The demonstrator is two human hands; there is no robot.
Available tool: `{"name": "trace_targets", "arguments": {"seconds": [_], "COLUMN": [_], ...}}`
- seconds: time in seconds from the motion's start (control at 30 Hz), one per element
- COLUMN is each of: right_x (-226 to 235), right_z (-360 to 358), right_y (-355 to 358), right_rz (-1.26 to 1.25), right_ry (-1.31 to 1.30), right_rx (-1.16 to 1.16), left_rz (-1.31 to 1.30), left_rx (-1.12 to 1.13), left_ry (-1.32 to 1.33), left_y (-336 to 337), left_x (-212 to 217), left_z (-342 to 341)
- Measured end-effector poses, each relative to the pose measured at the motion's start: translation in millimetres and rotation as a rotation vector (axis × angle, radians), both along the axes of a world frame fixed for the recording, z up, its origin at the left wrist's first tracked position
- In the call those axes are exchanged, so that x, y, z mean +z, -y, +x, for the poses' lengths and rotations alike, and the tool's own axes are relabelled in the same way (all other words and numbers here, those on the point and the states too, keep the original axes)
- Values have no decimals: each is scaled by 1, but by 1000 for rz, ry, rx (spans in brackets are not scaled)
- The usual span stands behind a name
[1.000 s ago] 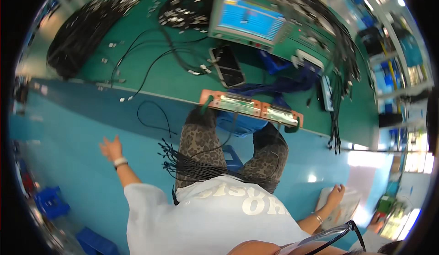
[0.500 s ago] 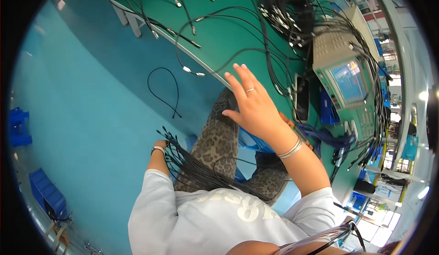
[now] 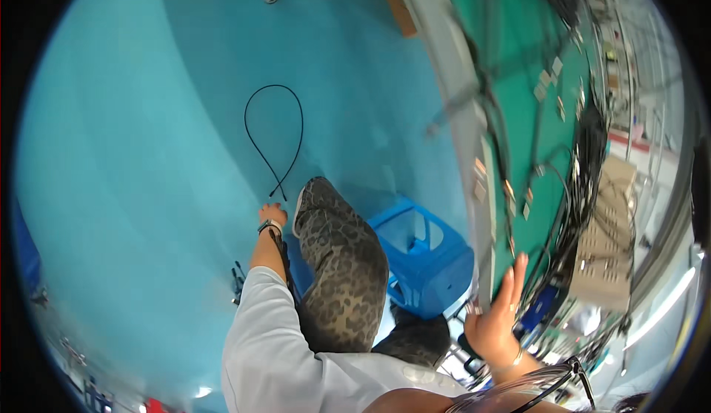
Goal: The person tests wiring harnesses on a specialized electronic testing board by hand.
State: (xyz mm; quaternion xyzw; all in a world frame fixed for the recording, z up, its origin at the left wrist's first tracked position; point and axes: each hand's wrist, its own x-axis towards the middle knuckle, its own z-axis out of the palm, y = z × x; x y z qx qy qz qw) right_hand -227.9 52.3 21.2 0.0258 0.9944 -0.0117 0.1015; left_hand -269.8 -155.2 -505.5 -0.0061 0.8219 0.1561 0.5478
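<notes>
A single black cable (image 3: 303, 128) lies looped on the blue floor, its two ends crossing at the near side. Just short of those ends is my left hand (image 3: 272, 214), fingers somewhat apart and nothing visible in them. Dark cable ends from a bundle (image 3: 237, 280) poke out beside my left sleeve; my arm and body hide most of that bundle. At the edge of the green-topped table (image 3: 478, 213), my right hand (image 3: 495, 330) has its fingers stretched out and holds nothing. Whether it touches the edge, I cannot tell.
A blue plastic stool (image 3: 437, 272) stands beside my leg, by the table. Black cables with metal connectors (image 3: 509, 191) hang over the table edge, blurred. Farther right is a beige instrument (image 3: 603, 228) among more cables. A brown box (image 3: 400, 9) sits on the floor beneath the table.
My view has swung toward the floor. My left hand has reached forward and down to the looped cable's ends; my right hand has moved to the right, by the table edge.
</notes>
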Motion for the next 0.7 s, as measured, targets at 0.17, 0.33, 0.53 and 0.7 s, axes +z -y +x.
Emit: {"name": "trace_targets", "arguments": {"seconds": [0.17,0.33,0.53,0.7], "right_x": [-11,-12,-1,10], "right_z": [15,36,29,64], "right_y": [-1,-4,-2,7], "right_rz": [115,271,200,197], "right_ry": [-68,-150,-9,59], "right_rx": [-43,-296,-31,-554], "left_rz": [-88,-72,-138,-70], "left_rx": [81,-29,14,54], "left_ry": [8,120,76,54], "left_y": [-13,-26,-15,-40], "left_x": [-31,-58,-86,-65], "left_z": [-15,-23,8,1]}}
